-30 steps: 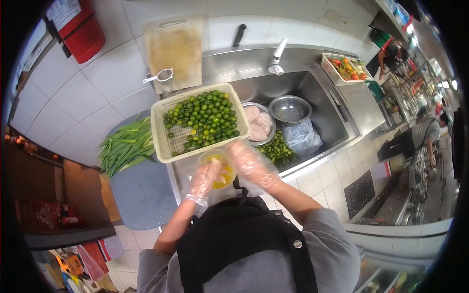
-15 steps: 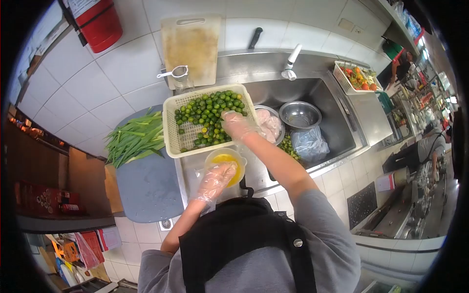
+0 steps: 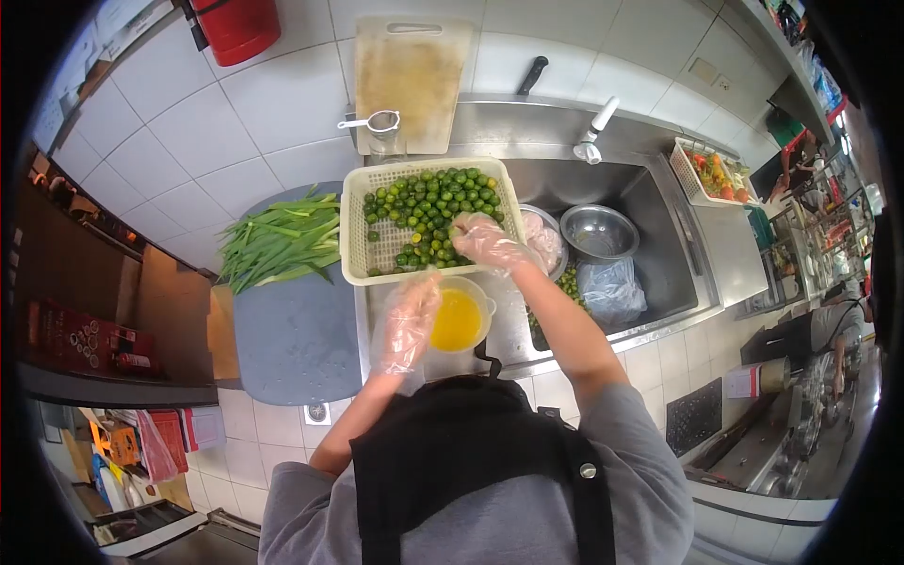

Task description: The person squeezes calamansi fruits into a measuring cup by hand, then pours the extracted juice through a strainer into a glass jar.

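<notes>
A cream plastic basket [image 3: 354, 252] holds many small green calamansi [image 3: 443, 193], one cut to show orange flesh. My right hand [image 3: 485, 241], in a clear plastic glove, reaches over the basket's near right side, its fingers closed at a calamansi. My left hand [image 3: 411, 315], also gloved, is closed at the left rim of a clear plastic tub [image 3: 490, 308] of yellow juice [image 3: 457, 320]. Whatever its fingers hold, if anything, is hidden. The tub stands on the steel counter just in front of the basket.
Long green leaves [image 3: 282, 235] lie on a grey board [image 3: 297, 330] at the left. A white strainer [image 3: 384, 121] rests on a glass behind the basket. The sink [image 3: 659, 273] holds a metal bowl [image 3: 600, 234], pale raw meat [image 3: 541, 240] in another bowl and a plastic bag [image 3: 610, 284].
My left hand has moved from above the juice to the tub's left rim. My right hand has shifted slightly nearer along the basket. The camera view has turned a little.
</notes>
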Tool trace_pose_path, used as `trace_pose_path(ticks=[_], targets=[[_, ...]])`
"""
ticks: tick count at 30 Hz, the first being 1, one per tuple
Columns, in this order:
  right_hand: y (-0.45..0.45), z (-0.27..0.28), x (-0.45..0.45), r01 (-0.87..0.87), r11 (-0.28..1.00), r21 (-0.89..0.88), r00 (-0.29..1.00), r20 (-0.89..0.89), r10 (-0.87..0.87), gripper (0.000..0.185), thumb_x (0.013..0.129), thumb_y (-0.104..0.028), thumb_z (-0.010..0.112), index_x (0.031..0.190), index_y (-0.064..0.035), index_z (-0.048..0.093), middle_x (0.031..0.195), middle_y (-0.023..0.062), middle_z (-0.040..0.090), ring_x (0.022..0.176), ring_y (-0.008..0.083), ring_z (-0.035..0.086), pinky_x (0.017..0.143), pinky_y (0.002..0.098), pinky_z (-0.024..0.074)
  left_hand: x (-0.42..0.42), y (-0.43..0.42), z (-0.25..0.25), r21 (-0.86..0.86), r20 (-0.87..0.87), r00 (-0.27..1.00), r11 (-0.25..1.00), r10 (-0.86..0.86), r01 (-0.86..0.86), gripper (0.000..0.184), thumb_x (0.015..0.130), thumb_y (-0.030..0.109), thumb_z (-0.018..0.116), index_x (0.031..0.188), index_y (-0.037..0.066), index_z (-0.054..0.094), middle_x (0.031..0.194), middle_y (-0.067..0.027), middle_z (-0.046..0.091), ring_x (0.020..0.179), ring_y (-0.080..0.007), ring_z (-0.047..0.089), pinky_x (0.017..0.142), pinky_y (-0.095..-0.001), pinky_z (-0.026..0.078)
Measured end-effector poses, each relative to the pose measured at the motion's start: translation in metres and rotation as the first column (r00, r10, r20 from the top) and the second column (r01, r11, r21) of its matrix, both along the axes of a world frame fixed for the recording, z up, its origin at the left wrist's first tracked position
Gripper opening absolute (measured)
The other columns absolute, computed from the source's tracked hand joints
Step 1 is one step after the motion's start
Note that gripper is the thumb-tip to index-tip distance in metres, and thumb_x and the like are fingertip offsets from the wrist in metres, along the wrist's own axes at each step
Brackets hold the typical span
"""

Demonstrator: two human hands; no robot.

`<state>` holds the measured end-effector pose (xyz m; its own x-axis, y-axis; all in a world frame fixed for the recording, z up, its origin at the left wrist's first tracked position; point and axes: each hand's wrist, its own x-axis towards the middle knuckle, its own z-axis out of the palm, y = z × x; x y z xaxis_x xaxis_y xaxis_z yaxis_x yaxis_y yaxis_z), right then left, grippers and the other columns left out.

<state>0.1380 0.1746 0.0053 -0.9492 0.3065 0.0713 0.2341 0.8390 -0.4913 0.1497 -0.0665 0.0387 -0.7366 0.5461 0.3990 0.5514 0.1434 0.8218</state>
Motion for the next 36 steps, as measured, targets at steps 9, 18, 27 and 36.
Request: trace_pose_path(ticks=[9,18,27,36], targets=[[-0.060,0.029,0.082,-0.084,0.353,-0.932,0.980,-0.013,0.200,0.041,0.103,-0.038,0.047,0.101,-0.0017,0.065,0.089,0.0038,0.064,0.084,0.0145,0.059,0.078,0.0282,0.0464,-0.016,-0.003,-0.006,0.004,-0.065,0.975,0.977,-0.214,0.215,0.039,0.083,-0.006,0.063,0.121,0.003,0.065,0.113,-0.0122,0.060,0.105,-0.0243,0.060,0.087,-0.0340,0.050],[-0.063,0.089,0.082,-0.147,0.656,-0.740,0.956,0.064,0.286,0.037,0.099,-0.035,0.052,0.109,-0.0021,0.065,0.086,0.0118,0.066,0.085,0.0179,0.062,0.079,0.0320,0.0494,-0.012,-0.002,0.005,-0.114,-0.106,0.979,0.980,-0.172,0.160,0.035,0.083,-0.004,0.062,0.117,0.003,0.060,0.114,-0.0147,0.057,0.103,-0.0324,0.059,0.088,-0.0356,0.050],[-0.073,0.052,0.106,-0.392,0.775,-0.496,0.915,-0.295,0.274,0.029,0.094,-0.019,0.058,0.119,-0.0070,0.062,0.106,0.0208,0.063,0.096,0.0343,0.063,0.085,0.0408,0.0500,0.007,-0.008,-0.032,0.132,0.519,0.847,0.990,-0.117,0.055,0.026,0.088,-0.001,0.067,0.110,0.004,0.055,0.111,-0.0069,0.060,0.101,-0.0152,0.060,0.090,-0.0312,0.050],[-0.063,0.027,0.105,-0.463,0.839,-0.286,0.872,-0.316,0.374,0.022,0.093,-0.020,0.058,0.109,-0.0049,0.055,0.101,0.0216,0.059,0.099,0.0410,0.059,0.084,0.0487,0.0481,0.018,-0.007,-0.024,-0.154,0.494,0.869,0.986,0.019,0.066,0.033,0.088,0.009,0.069,0.119,0.002,0.061,0.115,-0.0139,0.066,0.105,-0.0226,0.063,0.092,-0.0350,0.050]])
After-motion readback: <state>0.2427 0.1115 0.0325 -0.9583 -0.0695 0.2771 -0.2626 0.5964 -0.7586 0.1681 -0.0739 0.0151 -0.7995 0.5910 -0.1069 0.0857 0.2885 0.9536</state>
